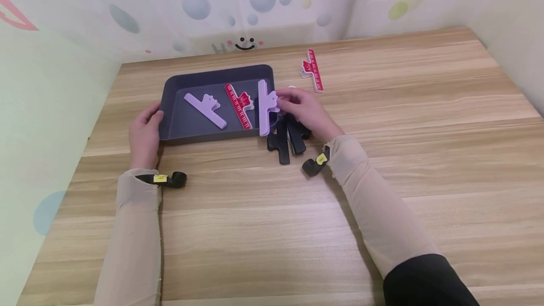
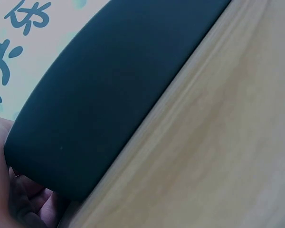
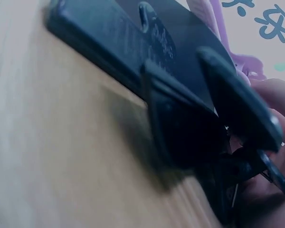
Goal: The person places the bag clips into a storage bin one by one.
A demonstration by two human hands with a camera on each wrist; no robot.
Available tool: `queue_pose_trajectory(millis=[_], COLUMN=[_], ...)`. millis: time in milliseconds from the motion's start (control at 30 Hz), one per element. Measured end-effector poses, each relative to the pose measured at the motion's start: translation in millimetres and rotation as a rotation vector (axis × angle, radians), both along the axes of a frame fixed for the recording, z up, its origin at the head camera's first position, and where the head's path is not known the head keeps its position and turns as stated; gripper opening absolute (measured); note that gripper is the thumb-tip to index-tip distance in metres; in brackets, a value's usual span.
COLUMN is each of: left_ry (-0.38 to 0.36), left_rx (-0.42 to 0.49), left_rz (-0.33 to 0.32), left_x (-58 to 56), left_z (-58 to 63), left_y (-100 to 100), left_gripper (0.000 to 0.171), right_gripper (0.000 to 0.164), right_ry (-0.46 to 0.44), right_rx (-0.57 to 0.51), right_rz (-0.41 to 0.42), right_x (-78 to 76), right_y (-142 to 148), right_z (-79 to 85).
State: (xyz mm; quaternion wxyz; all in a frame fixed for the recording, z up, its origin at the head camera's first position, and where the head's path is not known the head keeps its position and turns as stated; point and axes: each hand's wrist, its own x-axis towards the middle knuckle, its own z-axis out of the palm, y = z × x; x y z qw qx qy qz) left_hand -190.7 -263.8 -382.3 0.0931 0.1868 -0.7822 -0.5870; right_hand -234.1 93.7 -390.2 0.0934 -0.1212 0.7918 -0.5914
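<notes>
A dark grey tray (image 1: 187, 134) lies at the table's left back. My left hand (image 1: 143, 133) grips its left side, with the thumb by the rim and bent fingers against the outer wall in the left wrist view. My right hand (image 1: 307, 111) pinches a purple clip (image 1: 264, 110) by its handle, over the tray's right end. Inside the tray lie another purple clip (image 1: 206, 110) and a red clip (image 1: 239, 106) with a piano-key pattern. Black clips (image 1: 279, 143) lie just outside the tray's right front corner, below my right hand; they loom close in the right wrist view.
A second red clip (image 1: 314, 71) lies on the wooden table (image 1: 272, 230) to the back right. Part of a white thing (image 1: 292, 87) shows behind my right hand. A patterned white wall covering (image 1: 293, 18) rises behind the table.
</notes>
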Motion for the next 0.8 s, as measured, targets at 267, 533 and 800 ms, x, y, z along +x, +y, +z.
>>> queue_pose_trajectory(millis=[267,533,800], left_ry=[0.008,0.006,0.008], left_rx=[-0.001,-0.016,0.001], left_rz=[0.0,-0.002,0.003], left_x=[0.0,0.0,-0.9], left_z=[-1.1,-1.3,-1.8], left_y=[-0.4,-0.6,-0.8], left_gripper=[0.036,0.037,0.036], right_gripper=[0.032,0.032,0.033], right_ry=[-0.027,-0.031,-0.022], right_rx=[-0.022,-0.049,-0.018], right_rz=[0.032,0.036,0.033], right_x=[9.0,3.8,0.2], right_y=[-1.7,-0.7,-0.1], right_z=[13.0,5.2,-0.8])
